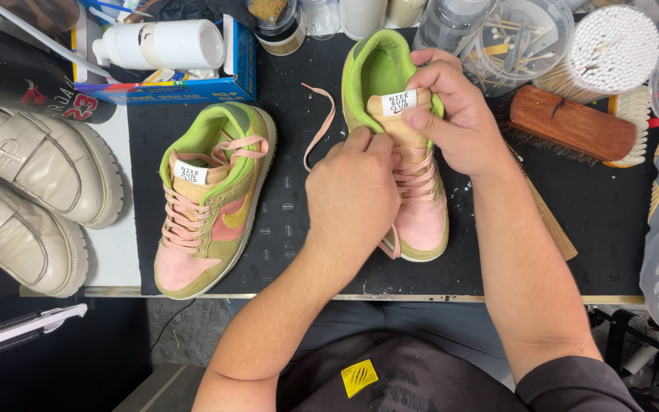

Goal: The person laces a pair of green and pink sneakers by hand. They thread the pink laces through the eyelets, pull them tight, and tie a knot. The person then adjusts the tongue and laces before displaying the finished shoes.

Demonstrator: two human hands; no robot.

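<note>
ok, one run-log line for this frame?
left hand: on laces | right hand: pinching tongue of right sneaker | other sneaker: laced, untouched, on black mat

L hand (352, 191) fingers pinched; R hand (451, 114) thumb pressing down.

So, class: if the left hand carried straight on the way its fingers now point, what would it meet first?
The left hand points up and slightly right, at the sneaker that it already touches. First in line is that shoe's tongue, pinched by the right hand; depth is unclear.

Bright, even overhead light; soft short shadows; sharp focus throughout; slight wide-angle bending at frame edges.
</note>
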